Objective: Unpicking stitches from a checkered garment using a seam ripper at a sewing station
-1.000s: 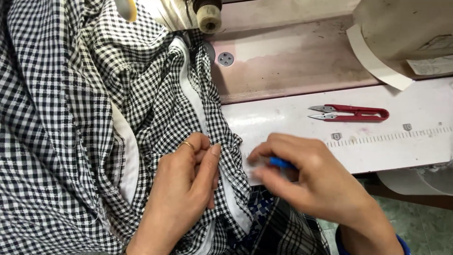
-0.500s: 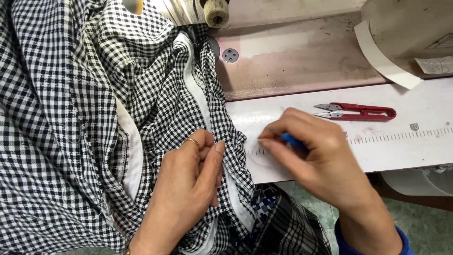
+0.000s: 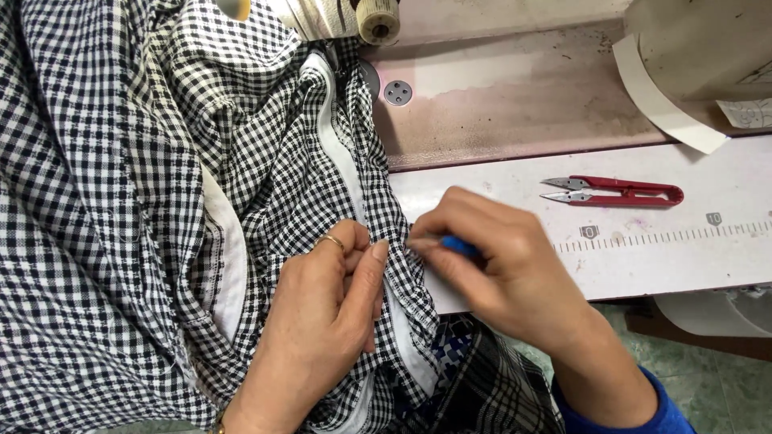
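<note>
- Left hand (image 3: 326,317): fingers curled, pressing and pinching a fold of the black-and-white checked fabric (image 3: 121,201) near its white inner strip (image 3: 342,161).
- Right hand (image 3: 503,265): fingers closed around a small blue-handled tool (image 3: 460,245), tip at the fabric edge just beside the left thumb.
- Red thread snips (image 3: 615,191): lying on the white table (image 3: 643,257), well apart from both hands.
- Printed ruler scale (image 3: 667,235): along the table surface.

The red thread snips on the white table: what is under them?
The red thread snips lie on the white table, just above its printed ruler scale. The surface directly beneath them is covered.
</note>
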